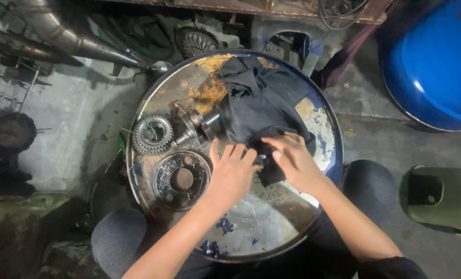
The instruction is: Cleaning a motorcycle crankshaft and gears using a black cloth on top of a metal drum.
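A dark cloth (261, 103) lies crumpled across the rusty round drum top (272, 227). My right hand (292, 160) pinches the cloth's near edge. My left hand (233, 173) rests flat beside it, fingertips touching the cloth and what looks like a small metal part underneath. A metal shaft (197, 126) pokes out from under the cloth toward the left. A toothed gear (153, 134) lies left of the shaft, and a round metal hub plate (181, 179) sits just left of my left wrist.
A blue barrel (432, 67) stands at the upper right. A green plastic object (442, 199) lies on the floor at right. Metal pipes (60, 36) and engine parts crowd the top left. My knees flank the drum.
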